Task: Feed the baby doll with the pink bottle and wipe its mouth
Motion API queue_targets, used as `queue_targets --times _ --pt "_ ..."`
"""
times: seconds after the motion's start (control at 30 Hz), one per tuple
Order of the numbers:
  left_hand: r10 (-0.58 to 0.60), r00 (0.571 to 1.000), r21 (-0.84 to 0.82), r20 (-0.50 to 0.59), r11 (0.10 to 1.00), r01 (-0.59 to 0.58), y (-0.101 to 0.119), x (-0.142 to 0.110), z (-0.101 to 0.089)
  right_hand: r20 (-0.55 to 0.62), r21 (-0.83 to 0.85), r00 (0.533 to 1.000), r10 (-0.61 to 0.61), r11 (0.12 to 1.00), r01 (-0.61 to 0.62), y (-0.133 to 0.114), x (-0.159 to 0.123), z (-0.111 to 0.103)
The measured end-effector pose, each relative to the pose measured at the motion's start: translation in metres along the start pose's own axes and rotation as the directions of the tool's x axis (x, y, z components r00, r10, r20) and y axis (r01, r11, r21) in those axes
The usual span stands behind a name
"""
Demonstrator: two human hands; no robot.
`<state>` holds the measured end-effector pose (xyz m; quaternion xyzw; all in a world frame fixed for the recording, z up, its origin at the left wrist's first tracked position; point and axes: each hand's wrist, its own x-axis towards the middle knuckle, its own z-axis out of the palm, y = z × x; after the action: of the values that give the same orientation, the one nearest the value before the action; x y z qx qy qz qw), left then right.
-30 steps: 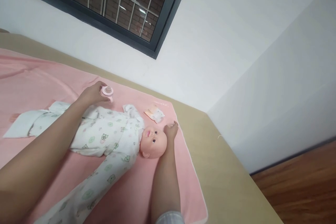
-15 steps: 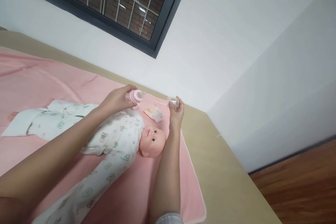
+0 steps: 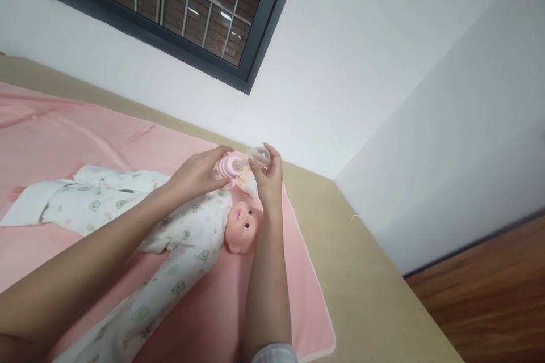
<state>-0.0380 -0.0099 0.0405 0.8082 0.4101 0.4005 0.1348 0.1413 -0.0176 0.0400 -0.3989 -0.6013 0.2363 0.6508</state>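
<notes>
A baby doll (image 3: pixel 238 227) in a white printed sleepsuit (image 3: pixel 179 238) lies on a pink blanket (image 3: pixel 63 136). Above its head, my left hand (image 3: pixel 198 173) grips a small pink baby bottle (image 3: pixel 227 167). My right hand (image 3: pixel 266 176) pinches a clear bottle cap (image 3: pixel 259 154) right at the bottle's teat end. The two hands are almost touching. A small white and peach cloth (image 3: pixel 247 182) lies partly hidden behind my hands.
The blanket covers a tan bed or mattress (image 3: pixel 366 295) set in a white-walled corner. A dark-framed barred window (image 3: pixel 179 5) is above. Wooden floor (image 3: pixel 489 295) shows at the lower right, past the bed's edge.
My left hand lifted the bottle from beside the doll and carried it right. My right hand picked up the clear cap and brought it left to the bottle's tip.
</notes>
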Motion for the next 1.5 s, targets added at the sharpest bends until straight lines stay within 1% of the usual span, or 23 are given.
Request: queue_targets --times 0.13,0.23,0.3,0.4,0.57,0.67,0.77,0.97,1.17,1.27,1.37,1.5 --pt "0.022 1.000 -0.016 0.021 1.000 -0.022 0.005 -0.001 -0.001 -0.029 -0.030 0.999 -0.023 0.999 0.022 -0.003 0.000 0.000" --pt "0.029 0.999 0.003 0.027 1.000 -0.029 0.005 -0.002 -0.001 -0.082 -0.011 0.995 -0.056 0.998 0.055 -0.004 0.001 0.000" --pt "0.022 0.999 0.027 0.023 0.999 -0.023 0.004 -0.002 -0.001 -0.081 0.007 0.994 -0.072 0.997 0.073 -0.006 0.000 0.001" --pt "0.015 1.000 0.041 0.024 0.999 -0.016 0.003 -0.002 0.000 0.015 -0.002 0.998 -0.068 0.998 0.068 -0.009 -0.002 0.002" --pt "0.009 1.000 0.044 0.018 0.999 -0.010 0.007 -0.002 -0.001 0.183 -0.098 0.983 0.005 0.995 0.013 -0.013 -0.007 0.008" --pt "0.003 1.000 0.046 0.013 0.999 -0.003 0.009 -0.002 -0.003 0.257 -0.082 0.965 0.057 0.996 -0.037 -0.015 -0.011 0.010" --pt "-0.012 1.000 0.038 0.020 0.999 0.011 0.009 -0.002 -0.004 0.299 -0.063 0.950 0.088 0.995 -0.073 -0.016 -0.012 0.012" --pt "-0.030 0.999 0.007 0.022 1.000 0.030 0.010 -0.003 -0.005 0.306 -0.066 0.949 0.074 0.996 -0.057 -0.018 -0.012 0.011" --pt "-0.064 0.997 0.000 0.032 0.998 0.064 0.011 -0.004 -0.007 0.351 -0.058 0.932 0.094 0.995 -0.079 -0.021 -0.014 0.011" --pt "-0.059 0.998 -0.006 0.024 0.998 0.059 0.011 -0.004 -0.006 0.326 -0.058 0.942 0.085 0.996 -0.070 -0.021 -0.014 0.012" --pt "-0.051 0.998 -0.019 0.031 0.998 0.052 0.012 -0.005 -0.006 0.290 -0.075 0.956 0.047 0.997 -0.026 -0.022 -0.014 0.013" --pt "-0.023 0.998 -0.054 0.056 0.998 0.026 0.017 -0.009 -0.008 0.234 -0.078 0.972 0.023 0.997 -0.005 -0.021 -0.012 0.007"
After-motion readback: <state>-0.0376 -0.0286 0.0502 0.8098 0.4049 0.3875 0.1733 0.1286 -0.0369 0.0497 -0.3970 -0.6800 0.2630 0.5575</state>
